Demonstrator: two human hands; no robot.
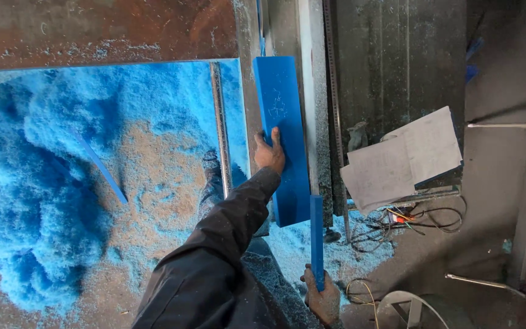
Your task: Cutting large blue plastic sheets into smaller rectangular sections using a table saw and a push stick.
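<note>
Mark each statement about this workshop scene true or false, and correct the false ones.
1. The left hand rests on a wide blue board. True.
2. The right hand holds a red pipe. False: it grips a narrow blue strip.
3. Blue shavings are heaped on the floor. True.
4. The paper sheets lie on top of the shavings. False: they sit to the right, above tangled wires.
5. Both hands hold the same piece. False: each hand has its own piece.
</note>
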